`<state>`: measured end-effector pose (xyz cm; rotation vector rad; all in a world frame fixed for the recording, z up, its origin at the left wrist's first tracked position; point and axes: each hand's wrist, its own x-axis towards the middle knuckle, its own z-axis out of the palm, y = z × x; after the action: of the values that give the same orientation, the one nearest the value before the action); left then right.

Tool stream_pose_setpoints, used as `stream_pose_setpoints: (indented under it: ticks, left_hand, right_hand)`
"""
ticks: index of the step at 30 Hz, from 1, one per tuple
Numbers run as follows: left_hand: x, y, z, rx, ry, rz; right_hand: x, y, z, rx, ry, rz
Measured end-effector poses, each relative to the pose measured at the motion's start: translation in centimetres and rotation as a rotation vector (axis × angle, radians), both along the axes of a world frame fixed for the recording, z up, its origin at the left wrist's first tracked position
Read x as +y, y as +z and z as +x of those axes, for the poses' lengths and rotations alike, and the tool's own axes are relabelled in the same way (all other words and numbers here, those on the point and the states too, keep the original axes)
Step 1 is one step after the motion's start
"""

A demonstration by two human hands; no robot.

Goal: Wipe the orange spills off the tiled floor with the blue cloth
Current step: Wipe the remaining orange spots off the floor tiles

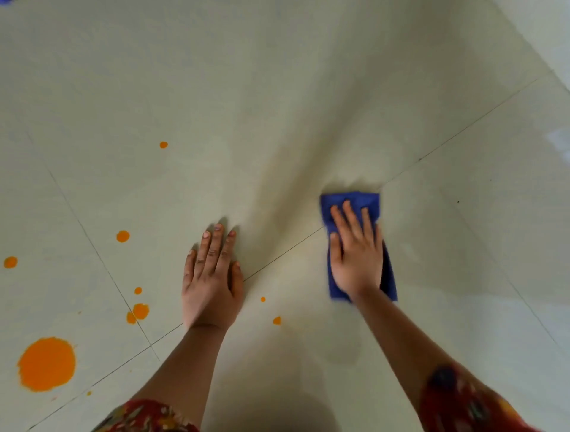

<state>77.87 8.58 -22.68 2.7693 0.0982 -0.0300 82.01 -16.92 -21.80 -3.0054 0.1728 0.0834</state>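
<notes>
A folded blue cloth (pixel 354 202) lies flat on the pale tiled floor (pixel 277 108), right of centre. My right hand (pixel 356 253) presses on it with straight fingers, covering its middle. My left hand (pixel 211 277) rests flat on the bare tile, fingers straight, holding nothing. Orange spills lie to the left: a large blot (pixel 47 364) at the lower left and several smaller drops, such as one at mid left (pixel 122 236) and a pair (pixel 138 312) near a grout line. Two tiny drops (pixel 276 320) sit between my arms.
Dark grout lines (pixel 287 251) cross the floor diagonally. A bright reflection (pixel 558 141) shows at the right edge. A scrap of something blue (pixel 4 2) peeks in at the top left corner. Patterned red sleeves (pixel 468 404) cover my upper arms.
</notes>
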Motion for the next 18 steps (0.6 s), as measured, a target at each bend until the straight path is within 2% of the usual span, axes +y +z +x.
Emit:
stream_pose_setpoints:
  ticks: [2, 4, 8, 11, 13, 16, 18]
  left_hand:
    - [0.0, 0.0, -0.1, 0.008, 0.003, 0.000]
    - [0.0, 0.0, 0.0, 0.006, -0.006, 0.008]
    - [0.2, 0.0, 0.1, -0.003, -0.017, 0.002]
    - [0.2, -0.1, -0.1, -0.001, -0.016, -0.005]
    - [0.2, -0.1, -0.1, -0.009, -0.013, -0.007]
    - [0.2, 0.0, 0.0, -0.006, -0.016, -0.019]
    - [0.1, 0.1, 0.0, -0.016, -0.004, -0.021]
  right_hand:
    - [0.9, 0.1, 4.9, 0.001, -0.179, 0.002]
    - [4.0, 0.1, 8.9, -0.013, -0.173, 0.034]
    - [11.7, -0.6, 9.1, -0.039, 0.209, 0.089]
    - [11.7, -0.8, 8.0, -0.018, 0.379, 0.120]
    - [8.4, -0.6, 9.6, -0.027, 0.312, 0.090]
    - [0.9, -0.6, 10.1, 0.013, 0.000, 0.012]
    - [-3.7, -0.5, 8.0, 0.018, -0.112, -0.017]
